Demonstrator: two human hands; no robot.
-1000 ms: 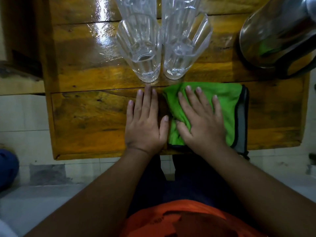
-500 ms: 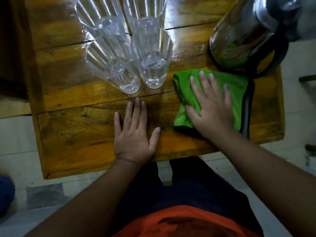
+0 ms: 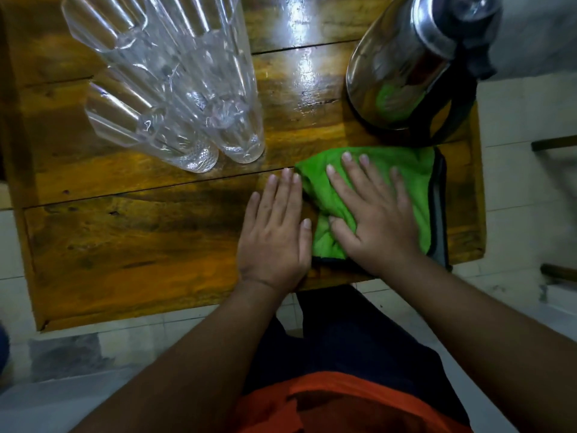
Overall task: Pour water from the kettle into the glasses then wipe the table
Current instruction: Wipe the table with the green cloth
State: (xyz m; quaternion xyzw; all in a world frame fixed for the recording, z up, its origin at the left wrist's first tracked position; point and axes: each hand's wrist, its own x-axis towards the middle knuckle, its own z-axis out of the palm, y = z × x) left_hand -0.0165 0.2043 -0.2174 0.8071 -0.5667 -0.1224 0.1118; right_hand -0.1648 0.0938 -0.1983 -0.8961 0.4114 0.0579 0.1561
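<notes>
A green cloth point(image 3: 412, 179) with a dark grey border lies near the front right of the glossy wooden table point(image 3: 131, 239). My right hand point(image 3: 374, 217) presses flat on the cloth, fingers spread, thumb tucked against a fold. My left hand point(image 3: 276, 235) lies flat on the bare wood just left of the cloth, its fingertips touching the cloth's edge. Several clear ribbed glasses point(image 3: 187, 89) stand clustered at the back left. A shiny steel kettle point(image 3: 402, 67) with a black handle stands at the back right, just beyond the cloth.
The table's front edge runs just under my wrists and its right edge lies beside the cloth. Pale tiled floor point(image 3: 515, 189) surrounds the table. My dark trousers and orange shirt point(image 3: 343, 404) fill the bottom of the view.
My left hand has closed in on the cloth again, now touching its edge. The right hand with the cloth has stayed in front of the kettle. The view has shifted.
</notes>
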